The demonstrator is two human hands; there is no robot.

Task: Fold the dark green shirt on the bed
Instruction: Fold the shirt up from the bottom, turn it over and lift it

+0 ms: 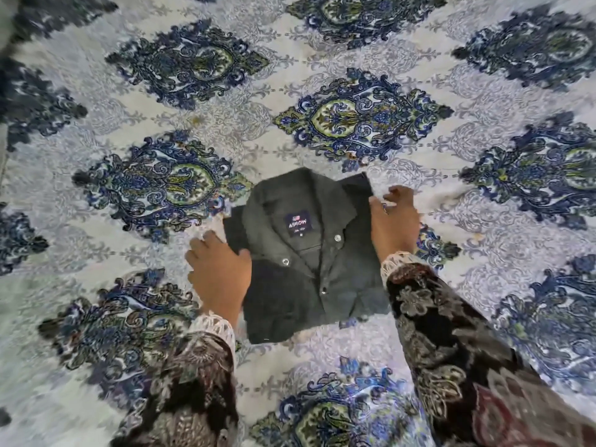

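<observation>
At lower centre of the bed [96, 221], the soft, light shirt [306, 253] lies folded; our left hand [219, 272] and right hand [395, 221] flank its edges, fingers released, best gripped there.

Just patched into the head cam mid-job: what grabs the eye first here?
The dark green shirt, already folded into a compact rectangle, lies collar-up at centre with a navy neck label showing. The left hand rests on its left edge and the right hand on its right edge, fingers spread. All around it runs the bedspread, pale with big blue-and-green medallions.
</observation>
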